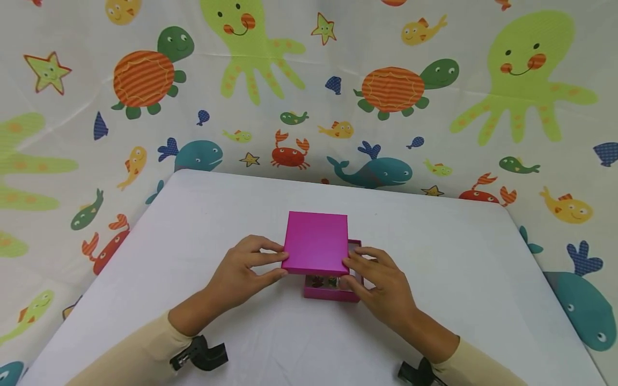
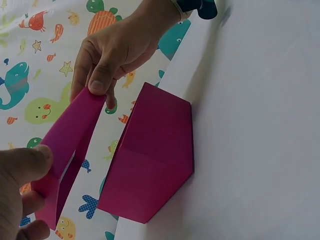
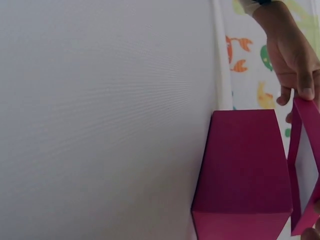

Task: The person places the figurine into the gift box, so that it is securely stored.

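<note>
**Lid held above the pink box**

Here, a white table [image 1: 193, 225] fills the lower half of the head view, its far edge running across the middle of the frame. Behind it hangs a sea-creature cloth [image 1: 96, 134] printed with turtles, whales, octopuses and crabs, which covers the whole upper half and drops down both sides.

Near the centre of the frame sits a magenta box [image 1: 333, 294], its base resting on the table. Through the open near strip I can see something small and multicoloured inside (too small to tell what it is). Over it I hold the magenta lid [image 1: 316, 242], raised clear of the base and shifted toward the far side, so the near part of the box shows uncovered.

My left hand [image 1: 241, 273] pinches the lid's left near corner, thumb and fingers curled onto its rim. My right hand [image 1: 381, 284] grips the right near corner the same way; in the left wrist view its fingertips [image 2: 102, 82] press on the lid's edge.

The box stands well away from every table edge, with bare white surface on all sides of it, widest toward the left and right of the frame. My cream sleeves [image 1: 135, 354] come in from the bottom corners.
</note>
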Tool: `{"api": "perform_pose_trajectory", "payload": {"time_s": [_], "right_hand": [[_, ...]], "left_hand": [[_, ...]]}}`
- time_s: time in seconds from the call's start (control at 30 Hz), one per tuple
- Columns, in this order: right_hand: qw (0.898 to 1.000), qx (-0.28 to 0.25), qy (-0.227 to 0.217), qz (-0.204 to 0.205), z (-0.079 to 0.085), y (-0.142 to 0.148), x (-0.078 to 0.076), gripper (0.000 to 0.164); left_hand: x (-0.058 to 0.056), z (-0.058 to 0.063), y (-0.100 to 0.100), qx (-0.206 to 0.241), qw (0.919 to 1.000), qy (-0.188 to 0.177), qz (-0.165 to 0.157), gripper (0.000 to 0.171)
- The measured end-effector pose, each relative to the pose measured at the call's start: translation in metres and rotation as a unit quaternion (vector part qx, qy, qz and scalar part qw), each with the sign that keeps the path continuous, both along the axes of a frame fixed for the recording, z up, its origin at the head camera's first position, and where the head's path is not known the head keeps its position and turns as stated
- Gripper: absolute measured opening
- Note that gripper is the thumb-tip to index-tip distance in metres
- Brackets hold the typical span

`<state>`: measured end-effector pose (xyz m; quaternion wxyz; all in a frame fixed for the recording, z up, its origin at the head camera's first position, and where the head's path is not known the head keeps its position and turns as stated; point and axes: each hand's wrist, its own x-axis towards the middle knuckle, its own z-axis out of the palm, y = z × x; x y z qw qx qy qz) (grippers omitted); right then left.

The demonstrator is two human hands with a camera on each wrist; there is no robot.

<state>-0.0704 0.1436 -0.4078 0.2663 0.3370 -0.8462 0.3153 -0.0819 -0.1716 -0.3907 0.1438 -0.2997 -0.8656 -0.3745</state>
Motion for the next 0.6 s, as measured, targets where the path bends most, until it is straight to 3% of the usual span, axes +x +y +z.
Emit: {"api": "perform_pose_trajectory", "payload": {"time_s": [0.13,0.6], "right_hand": [[1.0,-0.001,0.005,0.002,0.0,0.004,0.001,0.054],[1.0,-0.016,-0.004,0.007,-0.009,0.018,0.006,0.043]], "left_hand": [[0.0,-0.001,0.004,-0.005,1.0,0.002,-0.005,0.041],[0.0,-0.008,0.015,-0.009,0.9996,0.011,-0.025,0.042]]}}
